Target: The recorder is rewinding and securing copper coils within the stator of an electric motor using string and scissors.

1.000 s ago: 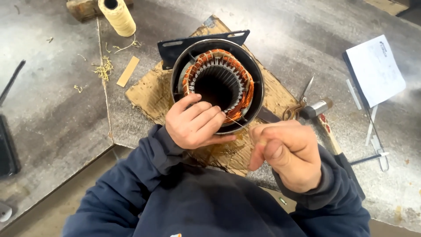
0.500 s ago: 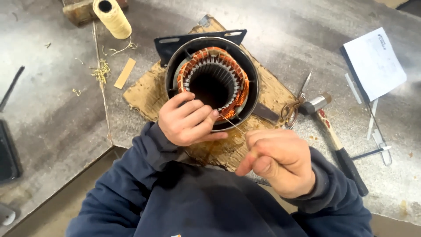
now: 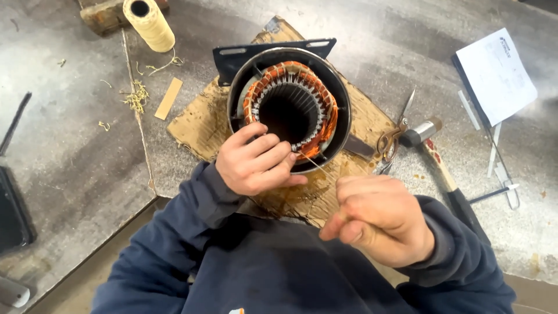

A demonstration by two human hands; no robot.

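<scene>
Right grip [image 3: 378,218] pinched on taut thread [image 3: 314,163], left hand [image 3: 256,160] pressing stator windings [image 3: 322,125]

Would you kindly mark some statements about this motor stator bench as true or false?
1. The left hand rests on the stator rim. True.
2. The right hand holds the scissors. False: they lie on the bench; it pinches a thin cord.
3. The twine spool stands inside the stator. False: it lies apart, at upper left.
4. The stator sits on cardboard. True.
</scene>
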